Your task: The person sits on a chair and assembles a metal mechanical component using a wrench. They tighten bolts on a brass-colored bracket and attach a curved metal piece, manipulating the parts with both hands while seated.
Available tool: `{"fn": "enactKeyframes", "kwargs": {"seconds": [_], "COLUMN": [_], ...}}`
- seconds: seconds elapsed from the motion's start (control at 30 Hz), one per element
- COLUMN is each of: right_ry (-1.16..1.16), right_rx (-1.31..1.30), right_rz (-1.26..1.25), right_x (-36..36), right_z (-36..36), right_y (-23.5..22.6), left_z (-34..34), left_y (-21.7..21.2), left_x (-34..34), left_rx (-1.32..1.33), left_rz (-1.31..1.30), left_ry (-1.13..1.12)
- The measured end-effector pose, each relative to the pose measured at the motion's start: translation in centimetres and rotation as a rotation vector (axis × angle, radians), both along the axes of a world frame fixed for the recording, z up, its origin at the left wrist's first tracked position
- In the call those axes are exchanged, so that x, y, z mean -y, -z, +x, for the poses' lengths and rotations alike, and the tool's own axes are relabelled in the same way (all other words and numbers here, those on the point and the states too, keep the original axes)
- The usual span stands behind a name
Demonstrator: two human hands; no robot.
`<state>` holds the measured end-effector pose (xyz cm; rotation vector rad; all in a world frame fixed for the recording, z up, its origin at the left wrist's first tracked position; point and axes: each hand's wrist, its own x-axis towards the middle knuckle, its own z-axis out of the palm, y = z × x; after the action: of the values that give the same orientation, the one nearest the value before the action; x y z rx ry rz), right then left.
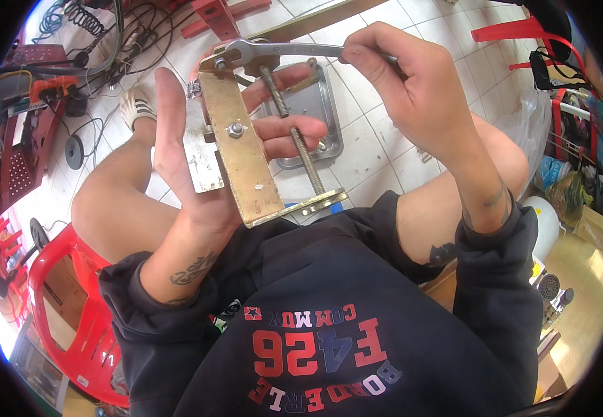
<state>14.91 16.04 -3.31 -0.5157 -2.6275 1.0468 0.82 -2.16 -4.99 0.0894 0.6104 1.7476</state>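
My left hand (176, 149) is wrapped round a brass-coloured metal bracket (246, 160), holding it up in front of me. A long threaded rod (289, 125) runs alongside the bracket, down to a flat end plate with holes. A bolt with a nut (236, 130) sits in the bracket's face. Between thumb and fingers, my right hand (413, 90) grips the far end of a silver combination wrench (294, 48). The wrench's head lies at the bracket's upper end, at a small bolt there; whether it is seated on it I cannot tell. Some left fingers show behind the rod.
On the tiled floor below lies a metal tray (326, 146) with small parts. A red plastic chair (72, 313) stands at my left. Cables (141, 35) and red metal racks (9, 160) are at the far left. Plastic bags and a red frame (566, 111) stand on the right.
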Motion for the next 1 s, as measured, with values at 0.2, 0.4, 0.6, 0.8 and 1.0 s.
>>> {"fn": "enactKeyframes", "kwargs": {"seconds": [0.2, 0.4, 0.6, 0.8, 1.0], "right_ry": [-0.024, 0.002, -0.034, 0.008, 0.192], "right_rx": [-0.081, -0.1, -0.171, -0.049, -0.156], "right_rz": [-0.072, 0.014, 0.079, -0.035, 0.062], "right_x": [0.1, 0.3, 0.6, 0.4, -0.1], "right_z": [0.0, -0.1, -0.4, -0.1, -0.2], "right_y": [0.3, 0.8, 1.8, 1.5, -1.3], "left_z": [0.0, -0.3, -0.1, -0.3, 1.2], "left_y": [0.5, 0.5, 0.6, 1.0, -1.8], "left_x": [0.2, 0.1, 0.1, 0.2, -0.8], "left_rx": [0.08, 0.103, 0.129, 0.064, -0.458], "left_rz": [0.092, 0.102, 0.059, 0.047, -0.371], "left_ry": [0.03, 0.063, 0.08, 0.119, 0.144]}}
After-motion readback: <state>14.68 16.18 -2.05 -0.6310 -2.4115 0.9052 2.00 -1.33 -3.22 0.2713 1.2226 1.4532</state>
